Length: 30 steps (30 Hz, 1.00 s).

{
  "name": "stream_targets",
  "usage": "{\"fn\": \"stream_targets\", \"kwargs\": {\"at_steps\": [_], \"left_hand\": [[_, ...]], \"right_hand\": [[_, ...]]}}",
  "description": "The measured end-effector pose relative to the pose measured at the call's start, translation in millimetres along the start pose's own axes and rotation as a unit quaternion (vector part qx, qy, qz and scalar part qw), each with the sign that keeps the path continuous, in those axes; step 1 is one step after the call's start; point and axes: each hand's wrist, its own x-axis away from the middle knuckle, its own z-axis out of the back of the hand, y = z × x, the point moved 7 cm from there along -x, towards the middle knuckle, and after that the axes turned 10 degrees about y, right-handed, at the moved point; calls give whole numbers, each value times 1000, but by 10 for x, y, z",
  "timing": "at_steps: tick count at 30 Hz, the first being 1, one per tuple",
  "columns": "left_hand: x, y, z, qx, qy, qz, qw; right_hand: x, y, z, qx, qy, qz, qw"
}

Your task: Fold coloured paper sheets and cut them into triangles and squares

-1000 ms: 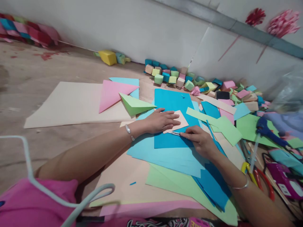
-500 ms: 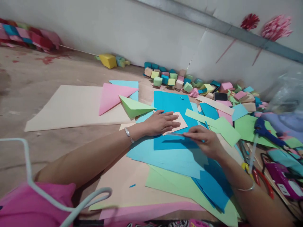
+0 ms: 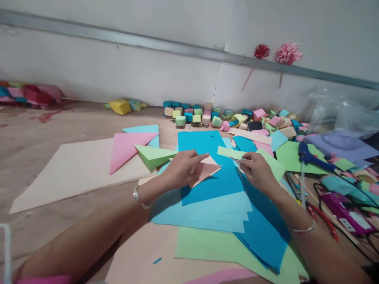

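Observation:
My left hand [image 3: 183, 169] is closed on a folded peach paper piece [image 3: 207, 170], lifting it slightly above the dark blue sheet [image 3: 213, 173]. My right hand [image 3: 257, 170] is closed in a pinch on a thin pale tool or strip that I cannot make out, right beside the green paper strip [image 3: 237, 153]. Both hands sit over a stack of light blue sheets [image 3: 204, 211] and green sheets [image 3: 213, 246].
A large cream sheet [image 3: 68, 169], a pink triangle [image 3: 126, 148] and a green folded triangle [image 3: 152, 155] lie left. Several small coloured paper cubes [image 3: 207, 114] line the wall. A blue glue gun [image 3: 310, 157], red-handled scissors [image 3: 321, 219] and a purple box [image 3: 345, 211] lie right.
The view tilted up and shifted. My left hand went from pressing the peach piece flat to gripping and lifting it. My right hand moved up toward the green strip.

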Motion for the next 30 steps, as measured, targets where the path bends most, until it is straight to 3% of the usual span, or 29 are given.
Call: {"fn": "stream_targets", "kwargs": {"at_steps": [4, 7, 10, 15, 19, 22, 25, 28, 30], "left_hand": [[-67, 86, 471, 147, 147, 34, 978], [-34, 104, 839, 200, 277, 96, 935], [19, 94, 1042, 277, 347, 157, 882], [154, -66, 1047, 396, 313, 263, 822], [514, -316, 718, 479, 221, 422, 737], [855, -344, 494, 476, 192, 509, 691], [1085, -182, 396, 445, 184, 533, 696], [1082, 75, 376, 419, 152, 469, 763], [1041, 196, 356, 409, 137, 435, 790]], "right_hand": [[23, -166, -61, -100, 16, 4, 995], [47, -461, -184, -147, 9, 67, 987], [51, -782, -305, -140, -1, 136, 981], [58, -1035, -283, -72, -3, 200, 977], [77, -1059, -214, -30, -4, 195, 980], [2, -879, -132, 0, 20, 134, 991], [-75, -437, 129, 26, 77, 27, 996], [-96, 46, 446, 39, 137, -72, 987], [-93, 192, 571, 25, 169, -113, 979]]}}
